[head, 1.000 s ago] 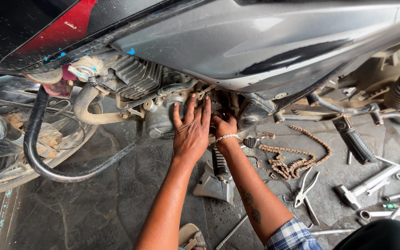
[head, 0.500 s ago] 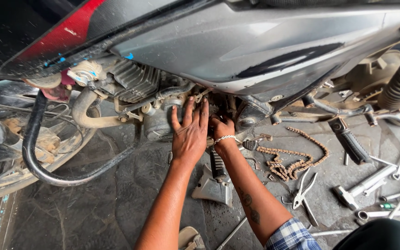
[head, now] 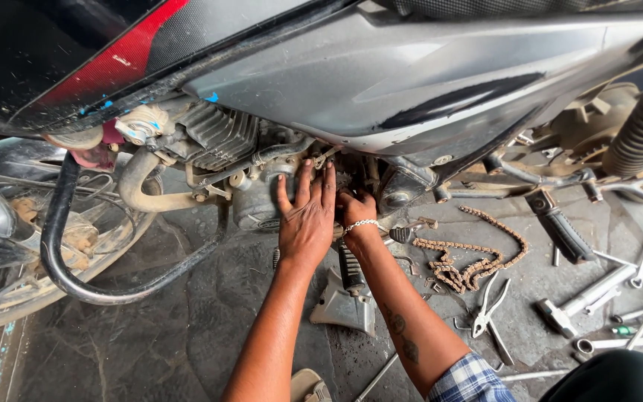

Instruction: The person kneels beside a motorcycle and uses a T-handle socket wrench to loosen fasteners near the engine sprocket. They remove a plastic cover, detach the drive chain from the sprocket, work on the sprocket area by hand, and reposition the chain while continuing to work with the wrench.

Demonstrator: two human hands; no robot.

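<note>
Greasy engine case (head: 262,201): left hand (head: 305,223) open, flat against it; right hand (head: 356,210) reaches inside, grip hidden. Slip risks knuckles; loose chain (head: 470,260) lies right of hands.

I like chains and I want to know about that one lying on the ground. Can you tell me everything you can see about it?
The drive chain is made of small metal links, brownish and rusty-looking. It is off the motorcycle and lies loose on the dark floor, one end bunched in a heap, the rest curling up in an open loop. It lies to the right of the right hand, which does not touch it. Pliers lie just below the heap.
</note>
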